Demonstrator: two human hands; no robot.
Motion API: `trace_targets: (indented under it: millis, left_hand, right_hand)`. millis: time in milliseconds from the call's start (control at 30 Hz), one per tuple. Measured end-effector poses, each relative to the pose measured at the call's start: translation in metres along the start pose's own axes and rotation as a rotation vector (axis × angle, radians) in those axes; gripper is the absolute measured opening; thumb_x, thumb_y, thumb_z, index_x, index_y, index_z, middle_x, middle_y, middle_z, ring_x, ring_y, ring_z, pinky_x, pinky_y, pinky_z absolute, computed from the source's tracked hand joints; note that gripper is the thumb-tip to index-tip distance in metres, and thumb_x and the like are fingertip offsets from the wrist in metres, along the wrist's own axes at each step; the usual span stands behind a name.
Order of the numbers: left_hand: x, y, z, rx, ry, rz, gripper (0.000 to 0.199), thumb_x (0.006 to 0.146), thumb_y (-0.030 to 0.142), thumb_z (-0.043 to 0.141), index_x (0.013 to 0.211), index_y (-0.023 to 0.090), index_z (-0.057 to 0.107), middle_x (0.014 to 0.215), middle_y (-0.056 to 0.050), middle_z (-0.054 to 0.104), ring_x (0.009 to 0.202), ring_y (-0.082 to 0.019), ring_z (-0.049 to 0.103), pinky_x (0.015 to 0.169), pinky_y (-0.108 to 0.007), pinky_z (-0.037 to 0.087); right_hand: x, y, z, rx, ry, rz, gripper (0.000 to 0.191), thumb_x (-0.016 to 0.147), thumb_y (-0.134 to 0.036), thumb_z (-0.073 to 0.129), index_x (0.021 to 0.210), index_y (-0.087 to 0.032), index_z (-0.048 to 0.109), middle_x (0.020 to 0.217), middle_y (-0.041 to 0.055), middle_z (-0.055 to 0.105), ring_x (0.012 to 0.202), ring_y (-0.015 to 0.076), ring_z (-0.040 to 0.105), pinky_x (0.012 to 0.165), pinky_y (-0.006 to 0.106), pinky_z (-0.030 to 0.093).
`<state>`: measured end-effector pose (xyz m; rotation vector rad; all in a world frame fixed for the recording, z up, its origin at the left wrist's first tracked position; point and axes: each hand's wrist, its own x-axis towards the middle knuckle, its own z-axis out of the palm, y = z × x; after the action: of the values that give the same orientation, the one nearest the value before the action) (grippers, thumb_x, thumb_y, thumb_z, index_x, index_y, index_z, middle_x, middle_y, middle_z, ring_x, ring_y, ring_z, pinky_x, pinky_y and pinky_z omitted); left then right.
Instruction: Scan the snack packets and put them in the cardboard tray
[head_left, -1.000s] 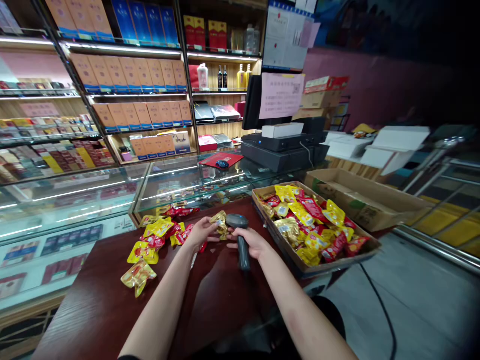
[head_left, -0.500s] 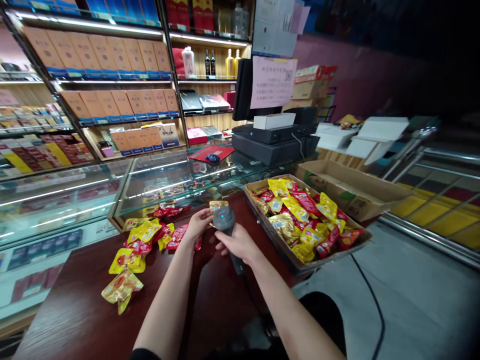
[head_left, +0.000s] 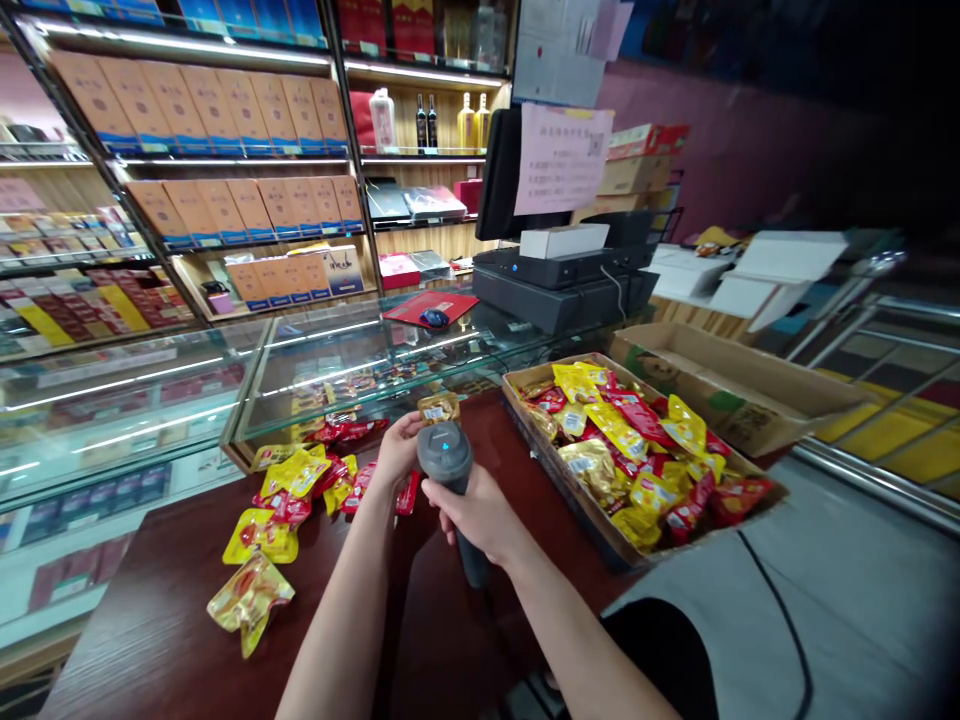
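My right hand (head_left: 480, 515) is wrapped round the handle of a dark grey barcode scanner (head_left: 445, 455), whose head shows a blue light. Just beyond the scanner, my left hand (head_left: 401, 447) is closed on a gold snack packet (head_left: 439, 408); the scanner's head hides part of it. Loose red and yellow snack packets (head_left: 296, 470) lie on the dark red-brown table to the left of my left hand. Nearest to me among them is a gold packet (head_left: 251, 595). On the right stands an open cardboard box (head_left: 559, 490) full of red, yellow and gold packets (head_left: 622, 440).
Behind the table runs a glass display counter (head_left: 330, 345) with a mouse (head_left: 433, 317) on a red mat. A monitor (head_left: 499, 175) stands above a black cash drawer (head_left: 551, 300). An open carton (head_left: 750, 385) and a metal railing (head_left: 900, 490) are at the right.
The scanner's head sits slightly lower and nearer in view, and more of the gold packet in my left hand shows behind it. The camera view has shifted a little.
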<state>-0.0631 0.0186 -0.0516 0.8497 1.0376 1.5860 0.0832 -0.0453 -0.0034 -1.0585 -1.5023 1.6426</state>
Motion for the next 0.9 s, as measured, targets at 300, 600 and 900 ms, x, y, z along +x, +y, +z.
trace_targets:
  millis: [300, 600, 900]
  left_hand:
    - [0.004, 0.006, -0.002, -0.003, 0.004, 0.010, 0.049, 0.053, 0.029, 0.082, 0.096, 0.014, 0.063, 0.090, -0.008, 0.072, 0.078, -0.021, 0.067, 0.072, -0.030, 0.050]
    - [0.003, 0.011, -0.001, 0.202, -0.022, 0.142, 0.038, 0.063, 0.024, 0.074, 0.099, 0.015, 0.066, 0.106, -0.011, 0.069, 0.106, -0.027, 0.061, 0.090, -0.035, 0.046]
    - [0.005, 0.010, -0.004, 0.084, -0.051, 0.022, 0.041, 0.063, 0.027, 0.077, 0.100, 0.015, 0.065, 0.101, -0.010, 0.071, 0.088, -0.021, 0.066, 0.073, -0.027, 0.050]
  right_hand:
    - [-0.001, -0.009, 0.000, 0.056, -0.008, -0.011, 0.032, 0.072, -0.044, 0.061, 0.059, -0.017, 0.051, 0.037, -0.0060, 0.045, 0.029, 0.0073, 0.040, 0.033, 0.019, 0.032]
    - [-0.003, -0.011, -0.002, 0.045, 0.009, -0.020, 0.030, 0.074, -0.042, 0.061, 0.058, -0.018, 0.051, 0.037, -0.0053, 0.046, 0.030, 0.0075, 0.041, 0.033, 0.019, 0.033]
    - [0.000, -0.014, -0.013, 0.036, 0.151, -0.155, 0.021, 0.071, -0.032, 0.064, 0.083, -0.015, 0.064, 0.072, 0.0030, 0.068, 0.058, 0.0131, 0.061, 0.058, 0.025, 0.050]
